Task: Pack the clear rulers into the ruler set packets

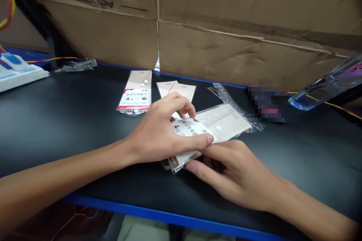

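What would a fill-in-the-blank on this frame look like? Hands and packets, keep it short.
The left hand lies over the packet, and the ____ hand reaches under its lower edge.
A second packet lies beyond the hands on a ____ bench top.
Behind the bench stands a box made of ____.
The packet between the hands is wrapped in clear ____.

right; black; cardboard; plastic

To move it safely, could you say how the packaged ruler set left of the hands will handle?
The ruler set is probably light and fairly stiff, given its card backing. Its glossy sleeve may slip on the black benchtop, and its crumpled end looks floppy.
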A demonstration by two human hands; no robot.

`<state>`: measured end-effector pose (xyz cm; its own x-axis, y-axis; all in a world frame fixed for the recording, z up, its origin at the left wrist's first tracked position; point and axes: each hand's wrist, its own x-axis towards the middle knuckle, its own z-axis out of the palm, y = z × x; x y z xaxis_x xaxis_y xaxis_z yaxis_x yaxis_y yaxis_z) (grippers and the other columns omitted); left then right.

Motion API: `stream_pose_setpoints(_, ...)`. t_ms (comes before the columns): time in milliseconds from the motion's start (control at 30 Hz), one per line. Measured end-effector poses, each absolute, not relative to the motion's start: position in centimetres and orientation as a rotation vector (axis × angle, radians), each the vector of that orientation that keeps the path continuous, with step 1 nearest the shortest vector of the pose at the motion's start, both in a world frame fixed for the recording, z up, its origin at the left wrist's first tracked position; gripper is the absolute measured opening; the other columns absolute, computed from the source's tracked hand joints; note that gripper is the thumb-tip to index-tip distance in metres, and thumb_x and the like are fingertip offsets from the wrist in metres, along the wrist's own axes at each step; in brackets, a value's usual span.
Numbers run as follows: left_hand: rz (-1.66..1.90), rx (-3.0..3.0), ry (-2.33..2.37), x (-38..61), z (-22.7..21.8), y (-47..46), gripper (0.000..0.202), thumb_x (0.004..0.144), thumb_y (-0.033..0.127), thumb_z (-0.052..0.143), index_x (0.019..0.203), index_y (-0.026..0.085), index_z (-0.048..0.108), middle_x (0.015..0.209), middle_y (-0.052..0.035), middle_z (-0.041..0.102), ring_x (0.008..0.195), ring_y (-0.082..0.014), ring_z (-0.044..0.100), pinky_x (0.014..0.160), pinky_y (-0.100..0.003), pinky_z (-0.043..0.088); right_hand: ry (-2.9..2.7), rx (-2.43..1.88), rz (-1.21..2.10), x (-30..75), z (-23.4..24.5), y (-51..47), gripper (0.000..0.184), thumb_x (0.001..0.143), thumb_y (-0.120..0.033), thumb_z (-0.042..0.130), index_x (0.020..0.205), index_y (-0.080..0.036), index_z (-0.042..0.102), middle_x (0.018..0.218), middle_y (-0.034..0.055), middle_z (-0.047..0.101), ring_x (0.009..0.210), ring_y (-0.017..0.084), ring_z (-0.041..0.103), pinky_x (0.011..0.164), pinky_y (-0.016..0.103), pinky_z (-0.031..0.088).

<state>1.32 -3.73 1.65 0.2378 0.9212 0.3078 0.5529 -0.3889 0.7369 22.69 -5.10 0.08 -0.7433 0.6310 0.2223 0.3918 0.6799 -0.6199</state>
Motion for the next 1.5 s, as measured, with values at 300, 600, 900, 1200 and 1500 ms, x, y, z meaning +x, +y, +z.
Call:
stream_pose_setpoints(300,1.114,1.203,1.105,0.1,1.9,-1.6,0.043,0.069,0.029,0.086,0.102,0.023,0.06,0.101,-0.0044,0.07,0.085,-0.02,0.071,0.065,-0.031,0.059,-2.214,-0.706,0.432,23.3,0.6,-4.7,0.041,0.092,-0.015,0.067,0.129,-0.03,0.065,0.115,0.0059,0.073,0.097,0.021,0.071,0.085,0.032,0.057)
stream_pose_setpoints(600,0.787,0.938,0.855,-0.7,1.3,-1.0,0.032,0.078,0.018,0.077,0.109,0.019,0.07,0.1,-0.0085,0.079,0.086,-0.0219,0.077,0.074,-0.032,0.064,-2.132,-0.814,0.583,23.9,0.6,-4.8,0.032,0.088,-0.017,0.071,0.115,-0.03,0.059,0.095,0.0014,0.071,0.073,0.017,0.069,0.068,0.031,0.059)
stream_pose_setpoints(900,0.739,1.022,0.832,-0.4,1.5,-2.2,0.032,0.074,0.019,0.083,0.104,0.02,0.071,0.097,-0.0069,0.079,0.086,-0.0211,0.077,0.071,-0.03,0.063,-1.428,-0.996,1.119,23.2,0.7,-2.5,0.039,0.091,-0.04,0.073,0.121,-0.032,0.051,0.118,0.0061,0.069,0.076,0.018,0.073,0.061,0.031,0.062)
stream_pose_setpoints(1200,0.664,1.369,0.8,0.3,1.3,-3.1,0.032,0.084,0.026,0.077,0.114,0.021,0.07,0.105,-0.0051,0.078,0.093,-0.0218,0.076,0.078,-0.033,0.063,-1.504,-0.915,1.633,23.7,-0.3,-2.2,0.03,0.09,-0.038,0.075,0.117,-0.024,0.074,0.119,0.009,0.077,0.107,0.028,0.073,0.09,0.041,0.062)
stream_pose_setpoints(1500,0.566,1.396,0.747,0.9,2.1,-4.1,0.02,0.087,0.03,0.071,0.106,0.024,0.068,0.1,-0.0035,0.074,0.09,-0.0215,0.074,0.075,-0.034,0.064,-1.521,-0.934,1.585,24.0,0.4,-2.4,0.029,0.087,-0.04,0.078,0.111,-0.024,0.076,0.114,0.009,0.079,0.101,0.029,0.076,0.088,0.042,0.063)
